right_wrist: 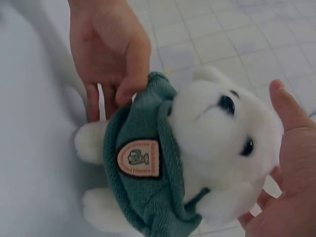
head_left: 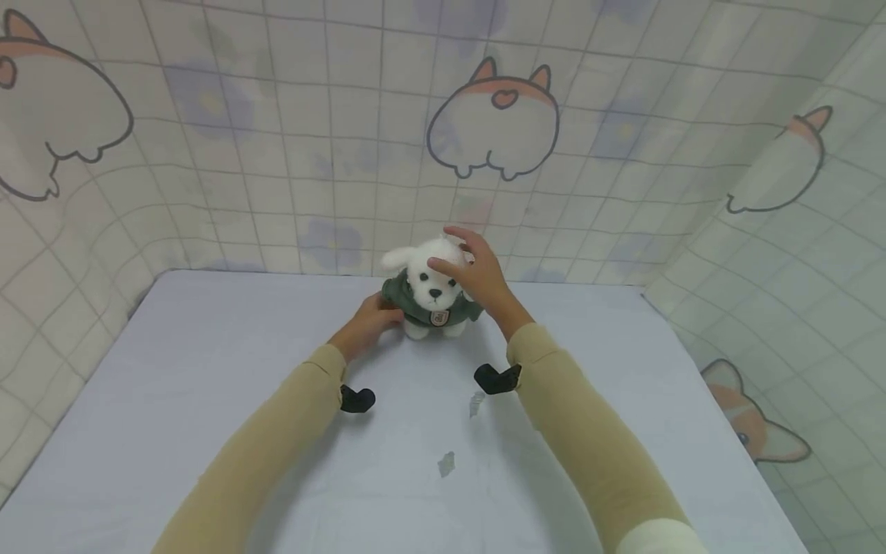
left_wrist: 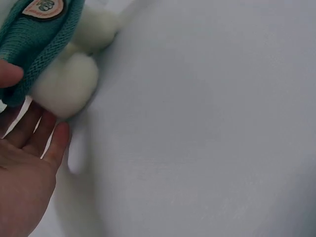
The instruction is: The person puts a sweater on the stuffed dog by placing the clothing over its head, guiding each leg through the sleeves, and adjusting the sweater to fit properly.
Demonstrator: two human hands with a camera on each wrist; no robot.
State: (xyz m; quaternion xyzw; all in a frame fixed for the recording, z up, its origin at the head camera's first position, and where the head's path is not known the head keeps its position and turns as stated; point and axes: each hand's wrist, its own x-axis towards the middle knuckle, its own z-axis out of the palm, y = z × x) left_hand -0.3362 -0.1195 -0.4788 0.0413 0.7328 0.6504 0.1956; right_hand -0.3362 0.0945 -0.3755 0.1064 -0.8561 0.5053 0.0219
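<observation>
A white plush dog [head_left: 434, 286] in a green knitted sweater [right_wrist: 143, 163] with a shield-shaped badge stands upright near the table's far edge, facing the camera. My left hand [head_left: 370, 323] grips its side, the thumb over the sweater's sleeve and the fingers behind; in the left wrist view this hand [left_wrist: 29, 168] is beside a white foot [left_wrist: 66, 86]. Around the head on the other side is my right hand [head_left: 484, 277], its thumb across the brow and its fingers spread. In the right wrist view, the right hand's [right_wrist: 294, 177] fingertips are partly hidden behind the head.
A pale sheet covers the table [head_left: 228, 369], with two small grey patches [head_left: 447, 464] toward the front. Behind and at the sides hangs a grid-patterned curtain [head_left: 346, 138] with cartoon corgis. Black wrist pieces [head_left: 497, 379] stick out from the beige sleeves.
</observation>
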